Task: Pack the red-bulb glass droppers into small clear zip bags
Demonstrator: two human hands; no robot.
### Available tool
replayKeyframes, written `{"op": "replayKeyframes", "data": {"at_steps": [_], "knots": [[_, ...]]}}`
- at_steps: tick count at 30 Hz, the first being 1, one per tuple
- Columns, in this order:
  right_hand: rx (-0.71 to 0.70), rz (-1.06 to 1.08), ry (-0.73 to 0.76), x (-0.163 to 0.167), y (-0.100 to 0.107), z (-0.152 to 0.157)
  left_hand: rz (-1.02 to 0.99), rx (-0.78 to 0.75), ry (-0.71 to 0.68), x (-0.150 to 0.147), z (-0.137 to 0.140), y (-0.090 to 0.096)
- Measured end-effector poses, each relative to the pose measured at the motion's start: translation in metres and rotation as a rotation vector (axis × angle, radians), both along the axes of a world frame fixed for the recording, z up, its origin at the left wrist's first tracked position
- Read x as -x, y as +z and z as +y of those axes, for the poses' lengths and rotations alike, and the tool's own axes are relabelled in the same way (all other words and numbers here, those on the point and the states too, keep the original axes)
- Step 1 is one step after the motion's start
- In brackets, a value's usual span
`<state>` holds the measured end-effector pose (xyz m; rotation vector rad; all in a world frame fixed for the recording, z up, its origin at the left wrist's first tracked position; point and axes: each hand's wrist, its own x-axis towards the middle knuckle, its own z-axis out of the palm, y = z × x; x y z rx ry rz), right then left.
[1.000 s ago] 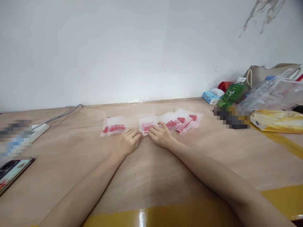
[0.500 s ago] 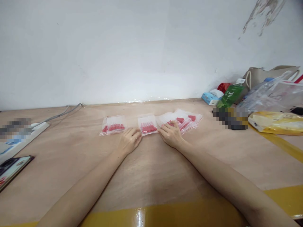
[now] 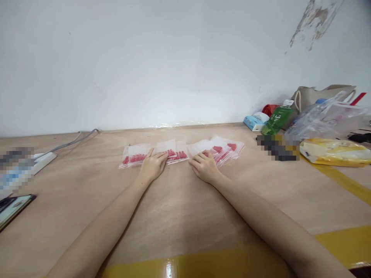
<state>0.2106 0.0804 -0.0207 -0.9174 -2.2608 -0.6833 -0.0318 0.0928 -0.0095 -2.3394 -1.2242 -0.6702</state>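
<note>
Left stack (image 3: 135, 151): flat clear-plastic bags of small red pieces (image 3: 138, 158), on the brown-topped bench (image 3: 171, 208), left of the landmark, an overlapping pair of clear-plastic bags (image 3: 174, 152) with similar contents.
Left hand (image 3: 152, 166): fingers loosely together on the pair's left part; pinching or only pressing, cannot tell.
Pair: upper bag (image 3: 165, 146) askew; a sideways nudge could probably slide it off, even into the left stack.
Right hand (image 3: 205, 166): just right of the pair, fingers curled at a spread fan of clear-plastic bags (image 3: 222, 150); grip hidden, cannot tell.
Fan: right of the pair, unevenly layered; slick plastic may cling, so one tug might drag several.
</note>
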Motion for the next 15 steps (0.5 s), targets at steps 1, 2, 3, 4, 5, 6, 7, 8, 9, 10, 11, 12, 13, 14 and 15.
{"op": "replayKeyframes", "data": {"at_steps": [1, 2, 3, 4, 5, 6, 7, 8, 9, 10, 11, 12, 13, 14, 15], "knots": [[0.009, -0.001, 0.003, -0.001, 0.000, 0.000, -0.003, 0.001, 0.024, 0.003, -0.003, 0.002], [0.017, 0.001, 0.008, -0.001, 0.000, 0.000, -0.004, 0.001, 0.046, 0.008, -0.006, 0.004], [0.025, 0.005, 0.013, -0.002, 0.000, 0.000, -0.005, -0.001, 0.066, 0.015, -0.009, 0.005], [0.033, 0.011, 0.016, -0.003, 0.000, 0.000, -0.005, -0.003, 0.085, 0.024, -0.012, 0.006], [0.040, 0.018, 0.018, -0.003, 0.000, 0.000, -0.006, 0.002, 0.116, 0.034, -0.013, 0.007], [0.045, 0.026, 0.019, -0.004, 0.000, 0.000, -0.004, 0.023, 0.155, 0.046, -0.013, 0.007], [0.049, 0.033, 0.018, -0.004, 0.000, 0.000, -0.003, 0.062, 0.185, 0.057, -0.012, 0.006], [0.053, 0.037, 0.016, -0.004, 0.000, 0.000, -0.020, 0.114, 0.199, 0.068, -0.011, 0.005], [0.055, 0.039, 0.017, -0.005, 0.000, 0.000, -0.049, 0.184, 0.190, 0.078, -0.008, 0.004], [0.056, 0.039, 0.020, -0.005, 0.000, 0.000, -0.094, 0.237, 0.181, 0.086, -0.006, 0.004], [0.055, 0.039, 0.022, -0.005, 0.000, 0.000, -0.135, 0.267, 0.175, 0.091, -0.004, 0.003], [0.055, 0.038, 0.022, -0.005, 0.000, 0.000, -0.171, 0.282, 0.171, 0.094, -0.002, 0.002], [0.054, 0.039, 0.020, -0.004, 0.000, 0.000, -0.201, 0.278, 0.174, 0.095, 0.000, 0.002], [0.054, 0.040, 0.016, -0.004, 0.000, 0.000, -0.223, 0.262, 0.182, 0.094, 0.000, 0.003], [0.056, 0.039, 0.012, -0.004, 0.000, 0.000, -0.245, 0.243, 0.191, 0.092, 0.001, 0.003]]}}
